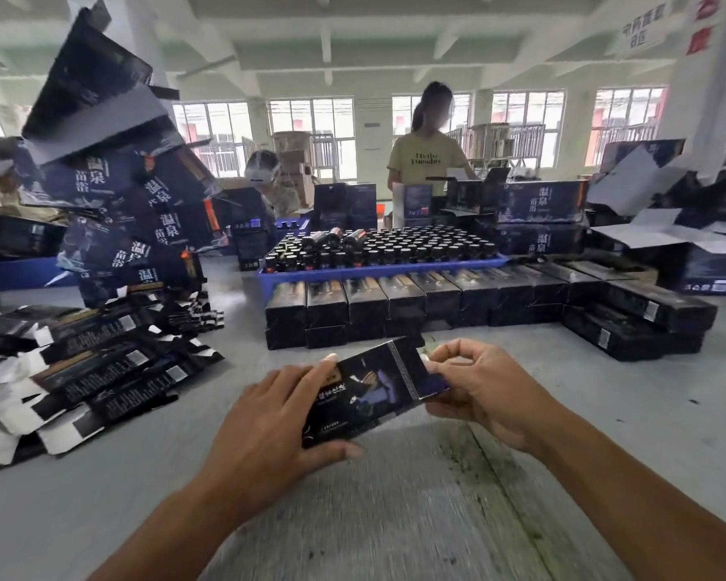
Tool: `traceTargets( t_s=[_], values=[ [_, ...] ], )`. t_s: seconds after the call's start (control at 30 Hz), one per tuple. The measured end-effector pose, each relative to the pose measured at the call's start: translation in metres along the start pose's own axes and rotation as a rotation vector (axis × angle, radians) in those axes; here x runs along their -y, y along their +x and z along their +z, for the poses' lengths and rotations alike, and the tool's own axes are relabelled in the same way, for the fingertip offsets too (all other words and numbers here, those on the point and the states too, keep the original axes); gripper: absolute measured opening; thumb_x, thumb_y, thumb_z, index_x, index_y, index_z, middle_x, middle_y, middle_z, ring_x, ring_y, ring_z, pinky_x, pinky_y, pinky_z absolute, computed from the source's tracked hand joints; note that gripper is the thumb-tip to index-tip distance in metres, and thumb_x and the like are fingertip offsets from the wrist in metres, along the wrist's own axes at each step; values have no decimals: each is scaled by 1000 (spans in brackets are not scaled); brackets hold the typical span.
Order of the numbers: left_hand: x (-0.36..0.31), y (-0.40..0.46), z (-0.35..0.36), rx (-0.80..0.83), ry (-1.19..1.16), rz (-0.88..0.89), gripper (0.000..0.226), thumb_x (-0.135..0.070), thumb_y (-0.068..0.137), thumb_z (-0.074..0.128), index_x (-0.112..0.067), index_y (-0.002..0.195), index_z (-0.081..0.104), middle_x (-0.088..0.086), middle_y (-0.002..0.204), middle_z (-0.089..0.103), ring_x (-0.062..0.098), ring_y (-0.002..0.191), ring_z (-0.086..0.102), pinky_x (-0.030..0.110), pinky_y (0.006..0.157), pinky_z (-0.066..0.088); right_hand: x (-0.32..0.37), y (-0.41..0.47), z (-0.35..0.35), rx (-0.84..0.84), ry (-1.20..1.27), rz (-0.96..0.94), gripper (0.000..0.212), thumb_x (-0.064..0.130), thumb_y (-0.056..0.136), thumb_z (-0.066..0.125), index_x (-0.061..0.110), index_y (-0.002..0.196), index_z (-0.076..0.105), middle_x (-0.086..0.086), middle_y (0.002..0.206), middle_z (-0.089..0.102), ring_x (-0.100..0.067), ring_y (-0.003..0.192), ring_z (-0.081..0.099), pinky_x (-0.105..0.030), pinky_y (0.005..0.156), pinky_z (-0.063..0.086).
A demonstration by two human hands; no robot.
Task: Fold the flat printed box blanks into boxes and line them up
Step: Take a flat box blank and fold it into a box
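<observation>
L hand (265, 417) + R hand (478, 392) grip box (369, 396).

Two hands, left hand (265, 417) and right hand (478, 392), on one dark printed cardboard box (374, 392). Beyond the hands: one blue plastic tray (378, 272) of dark capped bottles (395, 245), too many to count; folded black boxes in a two-layer row (416, 304), about nine across the top. Left of the hands: one heap of flat printed blanks (93, 371), uncountable. Two people: a person in a yellow shirt (424, 161), a masked person (265, 169).
</observation>
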State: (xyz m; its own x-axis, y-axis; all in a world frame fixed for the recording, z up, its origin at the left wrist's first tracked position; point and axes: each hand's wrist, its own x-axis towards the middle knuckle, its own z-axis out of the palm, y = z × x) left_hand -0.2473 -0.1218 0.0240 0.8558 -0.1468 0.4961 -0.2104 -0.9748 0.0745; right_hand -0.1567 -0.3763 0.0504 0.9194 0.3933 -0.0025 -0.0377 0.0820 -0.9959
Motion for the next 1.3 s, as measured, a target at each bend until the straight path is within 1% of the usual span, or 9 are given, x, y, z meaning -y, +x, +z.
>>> traceTargets(
  t_s=[0.13,0.3,0.4,0.5,0.7,0.8,1.0,1.2,1.3],
  values=[
    [-3,-2,-2,-52,-65,12,97,-86,79,37,-29,156,26,-8,140,52,12,119,50,34,104,38,2,-4,10,-100,-151,-178,15,2,91,68,13,88,59,-7,89,78,-19,77,74,-29,58,58],
    [-4,-2,-3,-45,-82,47,96,-65,79,58,-42,154,3,-13,152,37,11,133,36,22,111,11,2,-14,26,-147,-457,-406,16,8,95,65,24,93,69,7,88,77,-10,79,73,-24,58,58],
    [-9,-1,-5,-47,-105,67,105,-79,74,55,-46,154,-5,-16,153,30,-1,133,23,20,111,6,0,-21,39,-104,-536,-454,23,13,97,62,29,111,71,9,94,75,-6,81,72,-24,61,60],
    [-15,1,-5,-40,-147,78,109,-94,67,42,-51,151,-11,-17,149,30,-10,122,15,21,108,12,-4,-25,48,-72,-538,-455,23,20,94,68,28,116,68,10,98,73,-9,80,73,-28,64,62],
    [-16,0,-10,-156,-39,174,99,-88,81,36,-24,156,24,-1,144,48,14,122,49,31,99,38,-5,-27,50,-44,-481,-478,42,15,92,71,45,121,63,11,101,71,-10,81,75,-25,62,60],
    [-13,2,-12,-218,5,274,84,-82,88,36,-31,154,29,2,143,49,20,121,54,36,95,47,-4,-28,51,-21,-462,-499,52,13,93,70,53,124,58,11,98,71,-12,82,75,-27,62,60],
    [-12,2,-20,-164,99,285,70,-78,91,33,-39,149,38,5,138,52,22,117,58,34,92,43,-6,-28,52,-18,-488,-529,61,13,95,68,57,133,49,11,97,71,-11,81,74,-22,61,57],
    [-9,1,-22,-125,-36,203,62,-70,84,53,-44,140,45,-10,140,45,13,122,50,28,96,39,-9,-29,53,-70,-554,-579,75,14,95,68,70,131,33,13,104,69,0,84,71,-10,66,52],
    [-9,0,-24,-141,-39,198,62,-70,83,55,-41,138,48,-7,139,48,16,120,54,32,94,45,-10,-30,54,-87,-615,-594,62,18,96,66,63,131,42,16,105,68,1,85,69,-10,66,52]
  ],
)
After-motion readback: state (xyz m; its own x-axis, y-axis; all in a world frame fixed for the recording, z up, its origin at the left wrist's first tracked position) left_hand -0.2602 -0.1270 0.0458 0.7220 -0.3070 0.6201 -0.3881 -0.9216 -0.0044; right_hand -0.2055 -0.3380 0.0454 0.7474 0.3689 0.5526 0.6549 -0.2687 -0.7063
